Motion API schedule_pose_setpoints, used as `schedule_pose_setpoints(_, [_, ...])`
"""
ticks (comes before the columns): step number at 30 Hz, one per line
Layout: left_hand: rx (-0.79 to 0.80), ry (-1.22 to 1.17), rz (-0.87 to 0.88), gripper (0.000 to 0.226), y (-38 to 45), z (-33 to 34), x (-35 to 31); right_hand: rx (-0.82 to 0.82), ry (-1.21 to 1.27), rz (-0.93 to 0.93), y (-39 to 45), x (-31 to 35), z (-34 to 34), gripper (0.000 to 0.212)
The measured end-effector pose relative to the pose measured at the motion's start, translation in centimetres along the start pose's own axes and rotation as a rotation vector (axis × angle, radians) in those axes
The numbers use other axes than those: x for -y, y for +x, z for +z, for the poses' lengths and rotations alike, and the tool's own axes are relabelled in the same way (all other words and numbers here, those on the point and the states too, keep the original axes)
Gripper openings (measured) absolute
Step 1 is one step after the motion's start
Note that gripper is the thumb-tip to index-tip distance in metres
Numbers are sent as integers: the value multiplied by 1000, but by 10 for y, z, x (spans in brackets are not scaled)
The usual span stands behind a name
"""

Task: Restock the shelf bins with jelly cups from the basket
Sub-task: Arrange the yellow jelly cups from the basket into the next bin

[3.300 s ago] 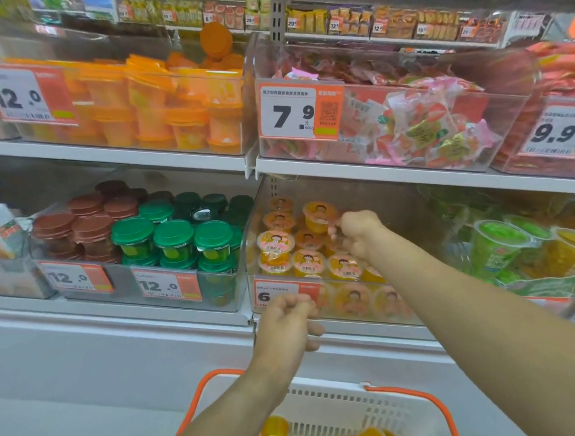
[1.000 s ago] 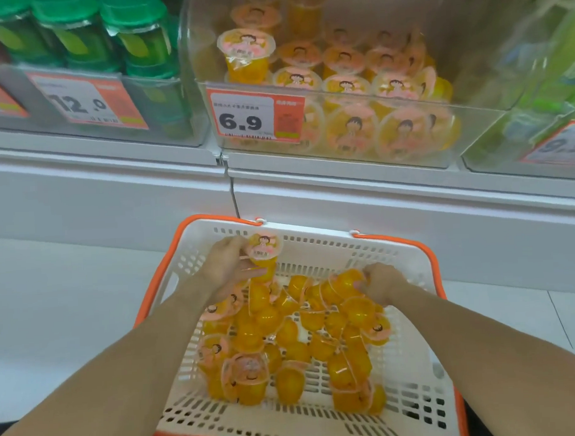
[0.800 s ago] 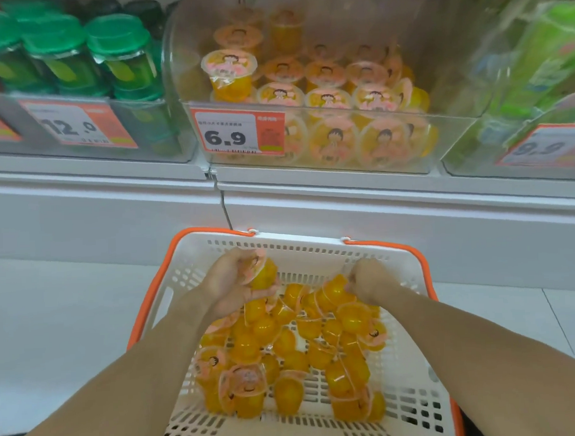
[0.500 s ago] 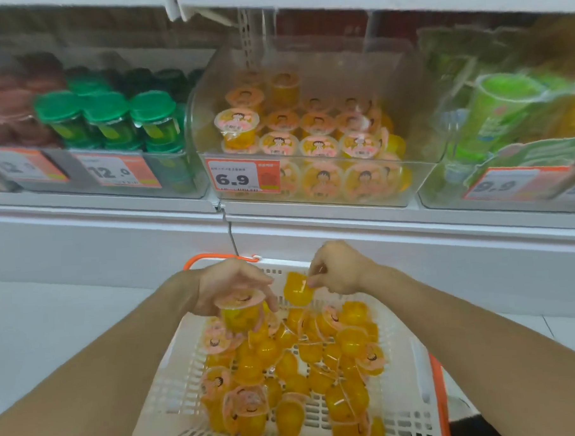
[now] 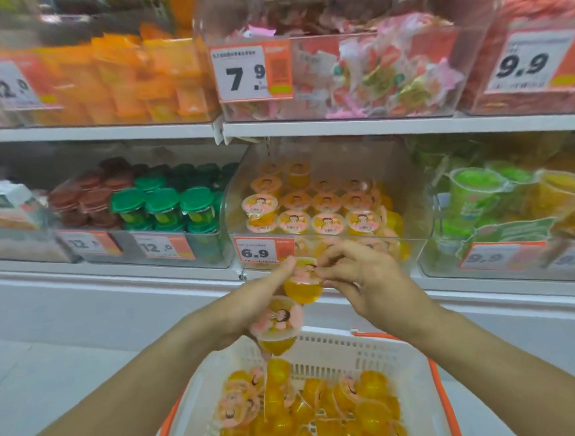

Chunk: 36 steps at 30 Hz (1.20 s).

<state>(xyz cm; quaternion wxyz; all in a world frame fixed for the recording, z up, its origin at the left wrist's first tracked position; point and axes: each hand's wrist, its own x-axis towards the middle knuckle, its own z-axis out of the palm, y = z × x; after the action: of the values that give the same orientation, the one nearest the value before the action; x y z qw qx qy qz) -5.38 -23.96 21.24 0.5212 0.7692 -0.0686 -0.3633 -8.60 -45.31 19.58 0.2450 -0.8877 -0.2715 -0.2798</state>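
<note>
Carry step — left hand [image 5: 250, 305] grips a jelly cup [image 5: 277, 327], right hand [image 5: 364, 280] pinches a second cup [image 5: 303, 288], both above the basket [image 5: 414, 370]; next, probably lift over the 6.9 bin [image 5: 412, 245] lip — release upright.

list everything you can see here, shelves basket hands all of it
basket: one, white with orange rim, bottom centre
loose jelly cups: many, yellow, in the basket
6.9 bin: one, clear, lower shelf centre, rows of yellow cups
green-lidded cups: several, lower shelf left
brown-lidded cups: several, further left
orange cups: many, upper shelf left
7.9 bin: one, clear, pink wrapped sweets
left hand: holds one jelly cup
right hand: pinches upper cup
</note>
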Motion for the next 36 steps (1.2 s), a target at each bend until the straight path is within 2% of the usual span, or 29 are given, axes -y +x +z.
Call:
schedule_pose_setpoints(2, [26,-231,42,55,-2,2,-4,-51,38,-38,-1,2,-4,19])
schedule_pose_setpoints(5, [45,-352,100,55,-6,5,-10,-91,142,23,2,1,-8,21])
schedule_pose_setpoints(7, [4,-444,139,46,-7,7,-13,-123,360,330,7,7,-9,29])
schedule_pose_setpoints(10, [-61,-555,200,42,-6,15,-13,-150,931,950,16,26,-10,31])
schedule_pose_setpoints(11, [-83,-562,227,41,-5,17,-13,-116,1100,1065,18,30,-9,31])
schedule_pose_setpoints(12, [-109,-542,253,41,-4,19,-12,-74,1166,1102,19,35,-9,35])
schedule_pose_setpoints(14, [-184,-457,297,41,-2,21,-10,-71,1106,1054,19,40,-5,37])
schedule_pose_setpoints(18, [-313,-226,334,48,0,21,-8,-191,1017,1000,23,44,-5,20])
schedule_pose_setpoints(20, [-316,-191,302,56,-4,21,-12,-230,1035,1010,27,44,-6,12])
schedule_pose_setpoints(22, [-292,-265,251,58,-6,20,-17,-268,1034,1038,35,42,-6,10])
schedule_pose_setpoints(26, [-259,-546,174,38,-8,12,-27,-300,934,1111,78,15,-5,8])
schedule_pose_setpoints(29, [-300,-619,191,35,-7,5,-27,-265,826,1172,118,-22,11,2])
schedule_pose_setpoints(31, [-345,-677,201,35,-4,0,-28,-224,765,1236,138,-49,29,9])
schedule_pose_setpoints(36, [-449,-821,238,37,2,-16,-34,-196,659,1409,158,-96,67,3])
